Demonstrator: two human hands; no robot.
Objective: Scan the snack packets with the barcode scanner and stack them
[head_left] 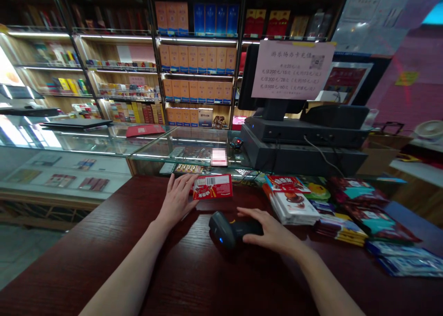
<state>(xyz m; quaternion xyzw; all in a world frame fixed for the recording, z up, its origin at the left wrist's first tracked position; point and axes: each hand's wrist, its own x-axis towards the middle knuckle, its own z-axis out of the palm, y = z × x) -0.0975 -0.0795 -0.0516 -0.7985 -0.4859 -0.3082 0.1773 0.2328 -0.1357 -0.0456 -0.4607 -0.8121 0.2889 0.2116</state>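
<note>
A red snack box (221, 190) with a white barcode panel shows its printed face to me near the far edge of the dark counter. My left hand (178, 198) has the box's left end between thumb and index finger, its other fingers stretched out. A black handheld barcode scanner (223, 230) with a lit blue light lies on the counter in front of the box. My right hand (268, 228) is around the scanner's handle, thumb and index finger spread apart with the handle between them; its other fingers are hidden.
Stacked white packs (296, 209), a red pack (287, 184), yellow-and-blue packets (341, 228), dark red bags (379, 219) and blue-white packets (408, 259) lie to the right. Behind stand a glass display case (187, 138) and a black cash register (304, 152) with a paper sign (292, 71).
</note>
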